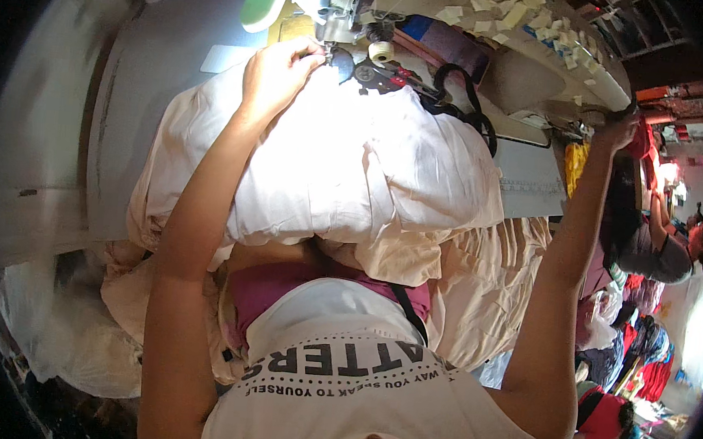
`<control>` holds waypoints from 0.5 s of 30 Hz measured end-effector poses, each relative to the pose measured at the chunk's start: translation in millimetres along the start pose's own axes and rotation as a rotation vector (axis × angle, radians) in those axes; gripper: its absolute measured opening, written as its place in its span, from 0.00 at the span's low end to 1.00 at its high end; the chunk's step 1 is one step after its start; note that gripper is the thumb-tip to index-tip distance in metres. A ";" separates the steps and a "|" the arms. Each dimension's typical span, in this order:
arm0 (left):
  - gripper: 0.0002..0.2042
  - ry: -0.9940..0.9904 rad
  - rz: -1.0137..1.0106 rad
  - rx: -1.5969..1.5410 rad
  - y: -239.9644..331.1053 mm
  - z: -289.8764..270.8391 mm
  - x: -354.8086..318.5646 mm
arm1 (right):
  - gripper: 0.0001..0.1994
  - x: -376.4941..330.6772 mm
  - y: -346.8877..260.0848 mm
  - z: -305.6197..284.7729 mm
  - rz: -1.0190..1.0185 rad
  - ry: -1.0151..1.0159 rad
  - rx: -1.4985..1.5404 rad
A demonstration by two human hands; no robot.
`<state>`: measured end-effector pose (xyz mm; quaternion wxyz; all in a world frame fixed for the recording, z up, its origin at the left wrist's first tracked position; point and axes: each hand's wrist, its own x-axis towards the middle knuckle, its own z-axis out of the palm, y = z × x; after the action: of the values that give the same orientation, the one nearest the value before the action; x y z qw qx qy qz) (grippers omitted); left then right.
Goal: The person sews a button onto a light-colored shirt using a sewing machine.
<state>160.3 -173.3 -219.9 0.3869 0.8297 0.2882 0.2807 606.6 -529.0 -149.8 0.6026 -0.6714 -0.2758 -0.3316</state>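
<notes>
- Left hand point(280, 74): fingertips bunched by the needle point(329, 48); I can't tell if gripping.
- Right hand point(616, 132): at sewing machine's point(577, 76) right end, grip unclear.
- White cloth point(306, 175): heaped before needle; I'd judge sewing unfinished, stitched share unreadable.

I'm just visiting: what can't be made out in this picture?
All in the head view:
Left hand: whether it pinches anything is too small to tell in the glare.
Right hand: its grip is too small and dark to tell.
White cloth: its middle is washed out by glare.
Green thing: cut off by the top edge.
</notes>
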 end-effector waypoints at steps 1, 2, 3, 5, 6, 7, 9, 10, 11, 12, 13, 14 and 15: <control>0.07 0.016 0.007 0.004 -1.9 0.1 0.5 | 0.23 -23.7 -6.0 10.6 0.149 0.040 0.154; 0.06 0.028 0.017 0.004 -6.0 1.7 1.0 | 0.24 -37.6 -14.0 16.1 0.295 0.082 0.304; 0.06 0.021 0.026 -0.002 -6.7 5.1 -1.0 | 0.23 -43.1 -13.6 7.5 0.297 0.102 0.167; 0.06 -0.004 0.024 0.004 -7.2 7.2 3.9 | 0.21 -51.4 -13.3 -8.8 0.303 0.138 -0.112; 0.05 -0.007 0.007 0.031 -8.0 2.3 2.1 | 0.21 -70.0 -38.9 8.7 0.261 0.203 -0.117; 0.05 -0.016 -0.016 0.009 -5.3 0.5 0.4 | 0.19 -86.3 -62.6 19.0 0.203 0.223 -0.044; 0.06 -0.026 -0.057 -0.049 0.8 1.9 -0.3 | 0.15 -113.1 -101.9 35.3 0.066 0.262 0.098; 0.06 -0.017 -0.042 -0.020 -4.7 -1.4 -0.2 | 0.12 -133.8 -114.6 48.7 -0.073 0.103 0.063; 0.06 -0.013 -0.029 -0.010 -5.1 0.2 0.0 | 0.09 -151.0 -130.9 56.9 -0.224 -0.053 0.012; 0.06 -0.015 -0.014 -0.005 -5.1 3.1 0.9 | 0.07 -172.2 -146.3 72.3 -0.210 -0.039 -0.034; 0.06 -0.010 0.000 0.005 -5.9 3.8 2.1 | 0.05 -190.7 -159.8 89.9 -0.194 -0.026 -0.073; 0.06 -0.006 0.013 0.005 -7.5 4.0 3.6 | 0.05 -199.3 -171.1 101.6 -0.281 -0.129 -0.048; 0.06 0.000 0.023 0.006 -9.3 3.7 4.6 | 0.05 -204.6 -180.8 113.0 -0.368 -0.234 -0.022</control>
<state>163.6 -166.9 -228.3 0.3811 0.8342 0.2797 0.2841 351.7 -388.9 -201.7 0.4886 -0.6502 -0.4581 -0.3587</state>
